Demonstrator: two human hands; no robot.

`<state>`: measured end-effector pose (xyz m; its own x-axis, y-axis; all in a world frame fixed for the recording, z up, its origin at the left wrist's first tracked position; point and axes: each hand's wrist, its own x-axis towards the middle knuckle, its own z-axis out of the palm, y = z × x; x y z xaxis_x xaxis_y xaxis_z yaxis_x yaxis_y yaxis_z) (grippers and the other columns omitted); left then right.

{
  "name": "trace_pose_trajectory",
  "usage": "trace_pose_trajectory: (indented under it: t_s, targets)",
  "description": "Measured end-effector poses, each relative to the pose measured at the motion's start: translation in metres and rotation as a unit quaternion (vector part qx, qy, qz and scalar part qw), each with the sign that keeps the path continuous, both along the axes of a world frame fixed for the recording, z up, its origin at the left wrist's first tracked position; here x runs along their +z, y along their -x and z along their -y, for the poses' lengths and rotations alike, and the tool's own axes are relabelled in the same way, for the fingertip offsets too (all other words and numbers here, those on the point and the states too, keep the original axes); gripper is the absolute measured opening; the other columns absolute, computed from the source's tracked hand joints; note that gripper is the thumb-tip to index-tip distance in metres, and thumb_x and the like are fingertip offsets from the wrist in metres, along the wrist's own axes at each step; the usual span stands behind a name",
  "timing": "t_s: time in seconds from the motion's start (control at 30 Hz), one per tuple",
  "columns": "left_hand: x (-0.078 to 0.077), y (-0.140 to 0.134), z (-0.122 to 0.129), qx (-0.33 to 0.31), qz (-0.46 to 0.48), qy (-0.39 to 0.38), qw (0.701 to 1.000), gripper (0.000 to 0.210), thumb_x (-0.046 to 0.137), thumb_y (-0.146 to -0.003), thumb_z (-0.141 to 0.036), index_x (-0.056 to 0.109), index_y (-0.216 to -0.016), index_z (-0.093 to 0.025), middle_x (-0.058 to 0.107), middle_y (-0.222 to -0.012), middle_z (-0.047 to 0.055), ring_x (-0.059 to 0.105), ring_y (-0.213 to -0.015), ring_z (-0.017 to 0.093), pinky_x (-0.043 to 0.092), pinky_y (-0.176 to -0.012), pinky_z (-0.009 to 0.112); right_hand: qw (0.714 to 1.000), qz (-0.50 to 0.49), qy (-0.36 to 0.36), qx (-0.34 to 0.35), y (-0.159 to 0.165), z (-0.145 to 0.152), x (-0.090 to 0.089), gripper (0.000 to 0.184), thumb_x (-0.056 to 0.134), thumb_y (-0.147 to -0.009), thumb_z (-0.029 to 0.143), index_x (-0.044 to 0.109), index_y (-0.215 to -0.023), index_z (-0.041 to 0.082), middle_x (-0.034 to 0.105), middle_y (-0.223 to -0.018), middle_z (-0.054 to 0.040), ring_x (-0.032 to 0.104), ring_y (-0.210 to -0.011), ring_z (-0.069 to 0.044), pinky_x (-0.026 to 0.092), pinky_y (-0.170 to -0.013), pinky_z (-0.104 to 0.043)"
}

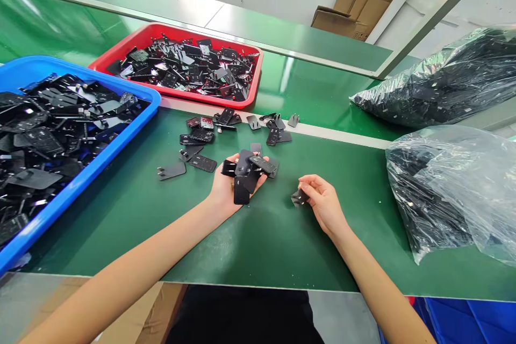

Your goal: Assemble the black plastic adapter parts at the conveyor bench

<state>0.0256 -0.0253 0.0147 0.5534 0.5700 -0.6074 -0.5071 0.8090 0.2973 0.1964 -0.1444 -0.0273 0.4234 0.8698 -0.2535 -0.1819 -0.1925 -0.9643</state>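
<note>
Near the middle of the green table, my left hand [223, 189] is turned up and curled around a pile of black plastic plug plates [243, 163]. The pieces lie at different angles, and some hide the fingers. To the right, my right hand [322, 201] pinches a single dark plug plate [299, 197] between thumb and fingers, a little above the table. Beyond my left hand, several loose plug plates [202, 163] are scattered on the table, some showing metal prongs, such as the plate [171, 171] at the left.
A blue tray [151, 105] heaped with black plates stands at the left. Behind it is a red tray [177, 95] of similar pieces. Two clear plastic bags [431, 199] filled with dark parts lie at the right. A cardboard box [342, 19] sits beyond the table.
</note>
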Motion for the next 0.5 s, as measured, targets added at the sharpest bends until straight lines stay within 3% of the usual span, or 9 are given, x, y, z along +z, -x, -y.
trace_pose_trajectory:
  t_s: [0.1, 0.2, 0.37, 0.5]
  targets:
    - [-0.003, 0.000, 0.000, -0.009, 0.013, -0.006, 1.000, 0.022, 0.045, -0.081, -0.025, 0.063, -0.088, -0.013, 0.068, -0.094, 0.012, 0.067, -0.080, 0.020, 0.058, -0.062, 0.031, 0.973, 0.229, -0.038, -0.004, 0.005, 0.001, 0.002, 0.010, 0.057, -0.081, 0.031, 0.064, -0.080, 0.023, 0.060, -0.079, -0.0017, 0.053, -0.077, -0.017, 0.041, -0.072, -0.030]
    - [-0.005, 0.000, -0.001, -0.012, 0.024, -0.015, 1.000, 0.023, 0.045, -0.082, -0.026, 0.063, -0.088, -0.014, 0.068, -0.095, 0.012, 0.067, -0.080, 0.020, 0.058, -0.063, 0.031, 0.922, 0.378, -0.038, 0.067, -0.001, 0.003, 0.010, 0.016, 0.051, -0.085, 0.028, 0.065, -0.087, 0.024, 0.058, -0.081, -0.0035, 0.052, -0.077, -0.019, 0.041, -0.075, -0.034]
    - [-0.006, 0.000, 0.001, -0.010, 0.020, -0.016, 1.000, 0.023, 0.044, -0.082, -0.027, 0.063, -0.089, -0.014, 0.069, -0.093, 0.012, 0.067, -0.082, 0.020, 0.057, -0.066, 0.032, 0.874, 0.383, 0.038, 0.295, -0.022, 0.012, 0.029, 0.040, 0.058, -0.080, 0.033, 0.054, -0.120, 0.031, 0.052, -0.109, -0.0041, 0.053, -0.089, -0.019, 0.046, -0.077, -0.034]
    - [-0.004, -0.001, 0.002, -0.011, 0.016, -0.018, 1.000, 0.025, 0.043, -0.083, -0.028, 0.062, -0.089, -0.013, 0.068, -0.093, 0.012, 0.066, -0.083, 0.020, 0.057, -0.066, 0.032, 0.846, 0.415, 0.037, 0.332, -0.026, 0.019, 0.031, 0.043, 0.053, -0.083, 0.024, 0.049, -0.125, 0.034, 0.048, -0.115, -0.0055, 0.051, -0.099, -0.021, 0.046, -0.084, -0.040]
